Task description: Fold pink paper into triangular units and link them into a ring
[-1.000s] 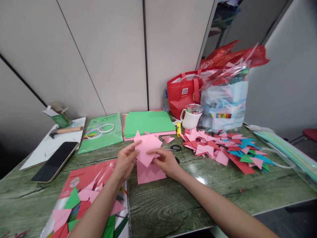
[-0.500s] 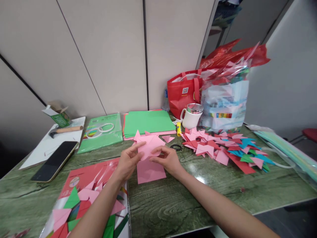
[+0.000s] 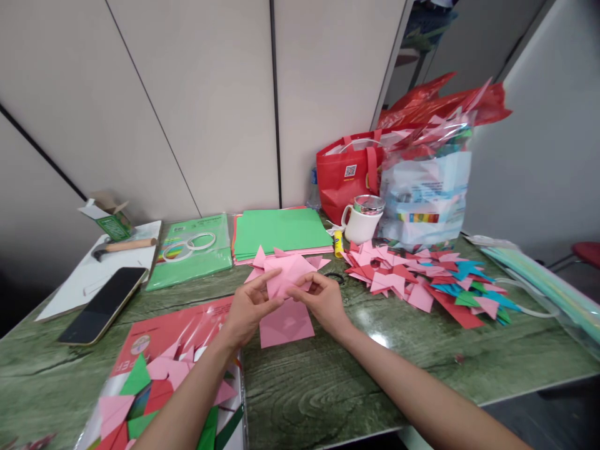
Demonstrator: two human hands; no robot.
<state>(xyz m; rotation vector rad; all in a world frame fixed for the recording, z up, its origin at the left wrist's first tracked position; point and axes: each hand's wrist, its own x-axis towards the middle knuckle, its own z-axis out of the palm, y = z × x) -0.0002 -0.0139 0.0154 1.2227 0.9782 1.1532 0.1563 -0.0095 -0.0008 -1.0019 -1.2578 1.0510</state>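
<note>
Between both hands, raised over the table, is a piece of pink paper [image 3: 289, 272] with folds in it. My left hand [image 3: 253, 303] pinches its left edge between thumb and fingers. On the lower right edge my right hand [image 3: 321, 300] also pinches, thumb and index close to the left thumb. Below them a flat pink square sheet [image 3: 287, 328] lies on the table. Behind the held paper several folded pink pieces [image 3: 257, 259] stick out, partly hidden by it.
Folded paper pieces [image 3: 394, 272] are heaped at right, near a white mug [image 3: 363, 219], glue stick [image 3: 338, 244] and bags [image 3: 426, 194]. Green sheets [image 3: 284, 228] lie behind. At left are a phone [image 3: 105, 304], hammer [image 3: 124, 247], tape rings [image 3: 190, 245] and a paper packet [image 3: 164, 328].
The pink paper has turned and shifted slightly right in my hands. My left hand has moved a little right, bringing the thumbs closer together.
</note>
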